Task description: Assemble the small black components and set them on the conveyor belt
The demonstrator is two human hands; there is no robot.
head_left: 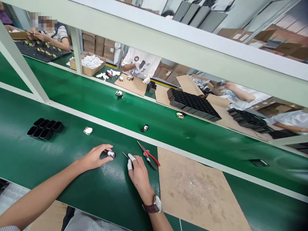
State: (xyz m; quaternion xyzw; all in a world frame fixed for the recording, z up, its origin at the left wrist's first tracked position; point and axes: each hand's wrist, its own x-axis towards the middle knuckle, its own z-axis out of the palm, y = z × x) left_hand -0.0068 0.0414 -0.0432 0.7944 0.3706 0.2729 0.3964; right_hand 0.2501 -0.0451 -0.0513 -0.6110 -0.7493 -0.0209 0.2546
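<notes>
My left hand (97, 157) grips a small black plastic case (111, 154) between thumb and fingers, with a white-topped part showing inside it. In my right hand (139, 173), white covers on two fingertips, is a thin pointed metal tool (125, 155); most of it is hidden by the fingers. Its tip points toward the case but stays apart from it. Just right of that hand lie red-and-black needle-nose pliers (148, 155). A small circuit board with a white top (88, 130) rests on the green bench beyond my left hand.
Several open black cases (45, 129) stand at the left. A brown board (192, 189) covers the bench at right. Past a pale rail (106, 122), a green belt (96, 99) carries boards and a filled case (145, 128). Co-workers sit opposite, near trays of black cases (194, 104).
</notes>
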